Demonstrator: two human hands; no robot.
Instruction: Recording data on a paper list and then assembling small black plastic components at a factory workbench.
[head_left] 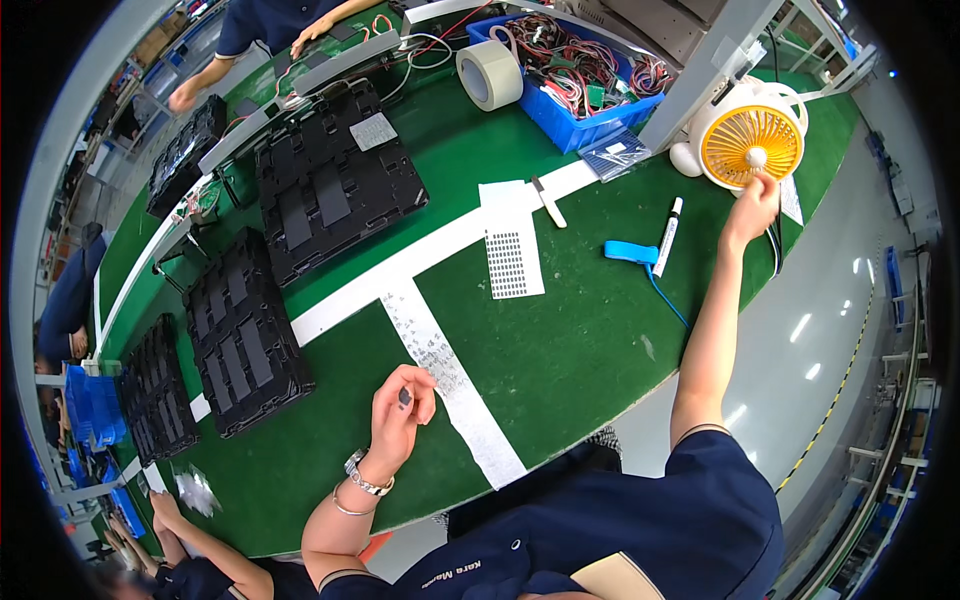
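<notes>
My left hand (398, 412), with a watch and a bangle at the wrist, hovers over the green table with curled fingers. A small dark piece (405, 397) shows against its fingers; its kind is too small to tell. Stretched far to the right, my right hand (752, 210) has its fingers drawn together at the lower front of a white fan (752, 145) with a yellow grille. Whether those fingertips grip part of the fan or something else is hidden. Nearest my left hand lies a white strip (435, 355) with handwriting.
Black slotted panels (335, 180) stand at the left. A label sheet (512, 262), a knife (548, 203), a white marker (668, 238) and a blue wrist strap (630, 251) lie mid-table. Behind them are a tape roll (490, 76) and a blue wire bin (575, 130). Co-workers' arms (205, 540) show at left.
</notes>
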